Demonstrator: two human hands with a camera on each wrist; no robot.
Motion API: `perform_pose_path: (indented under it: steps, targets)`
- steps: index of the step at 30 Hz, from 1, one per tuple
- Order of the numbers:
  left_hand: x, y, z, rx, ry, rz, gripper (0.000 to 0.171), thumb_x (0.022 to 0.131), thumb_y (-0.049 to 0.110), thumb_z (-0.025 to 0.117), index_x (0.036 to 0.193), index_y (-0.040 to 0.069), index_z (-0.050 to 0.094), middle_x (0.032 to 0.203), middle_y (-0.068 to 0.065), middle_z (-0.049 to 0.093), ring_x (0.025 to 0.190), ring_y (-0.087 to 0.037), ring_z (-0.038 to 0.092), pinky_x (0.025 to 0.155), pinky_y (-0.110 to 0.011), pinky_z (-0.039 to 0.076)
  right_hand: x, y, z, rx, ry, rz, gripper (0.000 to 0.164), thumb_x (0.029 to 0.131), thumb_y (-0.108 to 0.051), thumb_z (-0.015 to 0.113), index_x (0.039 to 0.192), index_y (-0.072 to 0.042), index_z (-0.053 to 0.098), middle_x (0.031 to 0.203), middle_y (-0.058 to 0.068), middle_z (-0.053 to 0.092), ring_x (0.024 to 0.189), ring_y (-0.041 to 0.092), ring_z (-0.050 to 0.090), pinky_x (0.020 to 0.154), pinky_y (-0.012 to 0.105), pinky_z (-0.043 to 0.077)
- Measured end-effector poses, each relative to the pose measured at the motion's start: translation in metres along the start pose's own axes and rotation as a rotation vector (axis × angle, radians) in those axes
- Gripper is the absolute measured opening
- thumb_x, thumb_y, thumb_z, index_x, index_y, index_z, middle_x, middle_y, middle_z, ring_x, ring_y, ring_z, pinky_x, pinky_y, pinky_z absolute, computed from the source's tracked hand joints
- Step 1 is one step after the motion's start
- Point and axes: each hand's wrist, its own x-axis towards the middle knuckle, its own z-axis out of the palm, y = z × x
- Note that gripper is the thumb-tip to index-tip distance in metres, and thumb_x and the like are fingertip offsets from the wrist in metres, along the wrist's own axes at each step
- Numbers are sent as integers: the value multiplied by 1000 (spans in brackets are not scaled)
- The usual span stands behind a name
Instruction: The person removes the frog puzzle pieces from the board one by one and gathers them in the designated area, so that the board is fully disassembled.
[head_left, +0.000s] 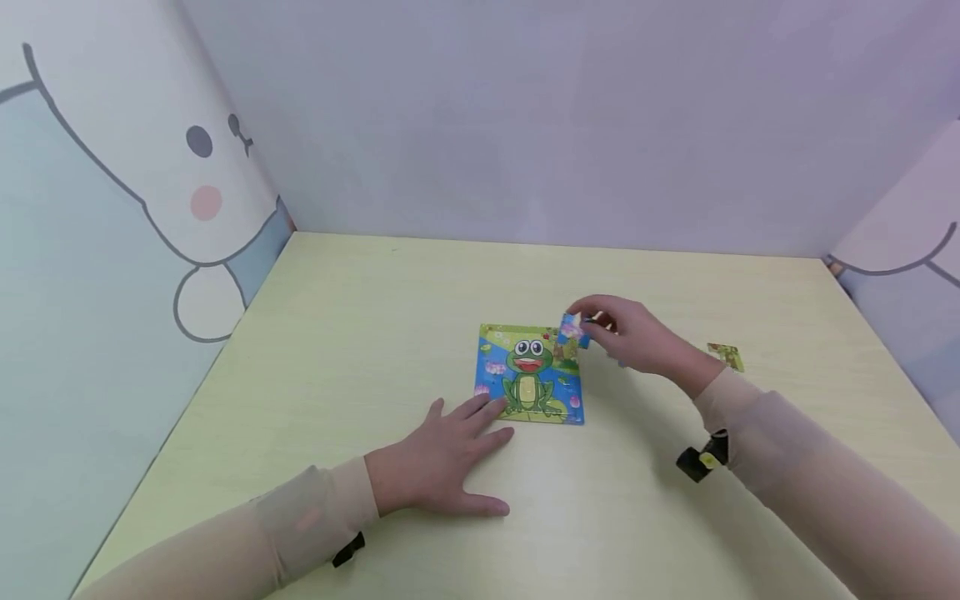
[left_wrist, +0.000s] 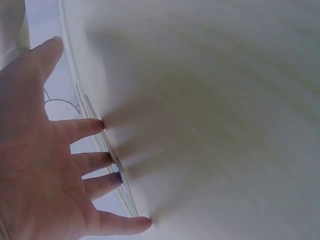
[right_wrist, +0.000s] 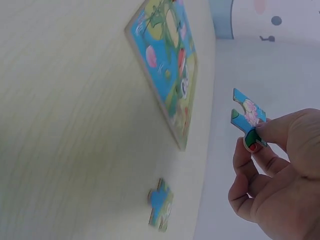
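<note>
The pale yellow, flat-topped bench (head_left: 375, 333) directly supports a square, blue-and-green frog puzzle board (head_left: 576, 412). A small green-and-brown puzzle piece (head_left: 734, 355) lies to its right; a notched blue-and-green puzzle piece (right_wrist: 159, 204) lies nearer.

Table (head_left: 337, 333) of pale yellow colour, with faint streaks like wood grain. Far edge meets plain back wall (head_left: 525, 125), greyish-lilac, more purple toward upper right. Left wall (head_left: 75, 250) pale blue, printed with big white cartoon figure (head_left: 150, 125): thick grey outline, dark grey oval eye, round pink cheek. Right wall (head_left: 922, 325), partly visible, also has white and pale blue print with grey curved lines. Light soft, with mild shine on tabletop.
</note>
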Motion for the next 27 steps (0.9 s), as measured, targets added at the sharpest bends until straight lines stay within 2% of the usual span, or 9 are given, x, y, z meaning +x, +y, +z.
perform_pose_path:
  steps: [6, 12, 20, 27]
  targets:
    - [0, 0, 1, 31, 13, 6, 87, 91, 76, 59, 158, 22, 48, 173, -8, 29, 160, -33, 26, 109, -76, 37, -23, 34, -7, -76, -29, 47, 30, 106, -8, 59, 135, -4, 65, 122, 17, 68, 96, 23, 65, 77, 37, 55]
    - [0, 0, 3, 35, 17, 5, 87, 91, 77, 58, 158, 23, 48, 173, -8, 28, 161, -33, 25, 109, -77, 37, -41, 54, -4, -91, -67, 50, 28, 103, -8, 63, 130, -4, 68, 119, 16, 70, 92, 19, 63, 77, 34, 54]
    - [0, 0, 4, 30, 16, 3, 87, 91, 76, 59, 159, 23, 47, 173, -8, 28, 161, -34, 24, 109, -77, 36, -50, 60, 3, -108, -72, 22, 25, 102, -7, 65, 126, -5, 72, 110, 7, 72, 88, 15, 60, 75, 29, 52]
    - [0, 0, 2, 24, 8, 3, 87, 92, 76, 59, 159, 23, 47, 174, -8, 28, 161, -34, 24, 110, -78, 35, -55, 57, 3, -150, -55, -14, 28, 100, -3, 66, 127, -4, 71, 109, 7, 71, 93, 18, 64, 78, 33, 55]
